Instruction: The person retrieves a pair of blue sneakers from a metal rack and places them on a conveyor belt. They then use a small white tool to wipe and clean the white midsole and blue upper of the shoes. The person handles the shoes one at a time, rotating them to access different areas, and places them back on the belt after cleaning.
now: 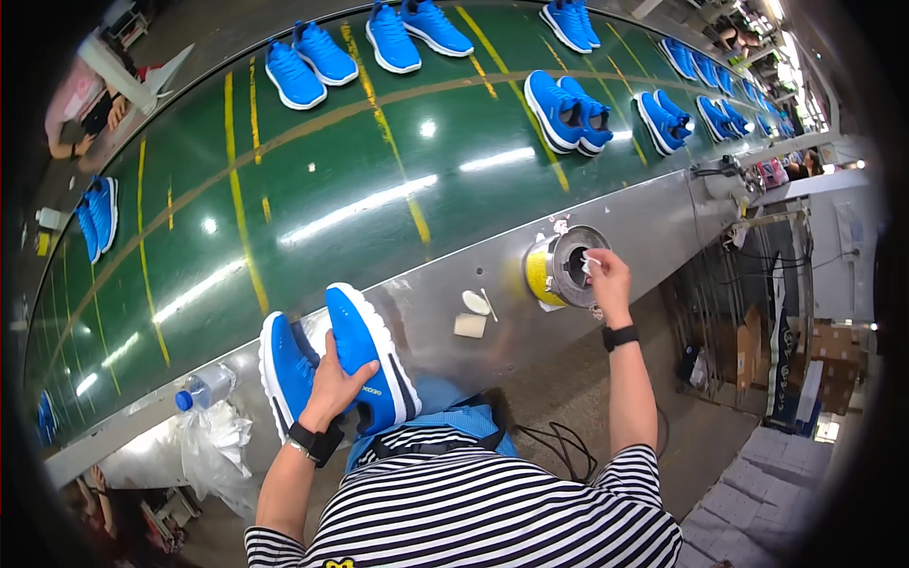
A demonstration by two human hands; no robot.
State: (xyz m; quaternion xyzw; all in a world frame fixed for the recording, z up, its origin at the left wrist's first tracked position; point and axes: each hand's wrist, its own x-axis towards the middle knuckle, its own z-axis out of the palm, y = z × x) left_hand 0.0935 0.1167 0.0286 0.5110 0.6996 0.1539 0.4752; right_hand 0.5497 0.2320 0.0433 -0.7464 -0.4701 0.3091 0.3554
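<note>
Centrally, in the head view, a blue sneaker point(365, 331) with a thick white sole is gripped by the left hand point(331, 383), the thumb laid across its upper and the other fingers partly hidden. Just left of it, a second blue sneaker point(284, 360) is seen tilted, toe upward; how firmly it is held by the same hand cannot be told. Both are positioned over the near edge of a green conveyor belt point(322, 180), marked with yellow lines and lined with more pairs of blue sneakers point(390, 36).

To the right, a small white wad point(591, 263) is pinched between closed fingertips of the right hand point(609, 284), at the mouth of a round steel canister point(568, 251) with a yellow side. Between the hands, a white oval pad point(475, 302), a thin stick point(489, 304) and a beige block point(470, 326) are laid on the metal ledge point(530, 341). At left, a clear bottle point(212, 385) with a blue cap is placed near a crumpled plastic bag point(216, 443).
</note>
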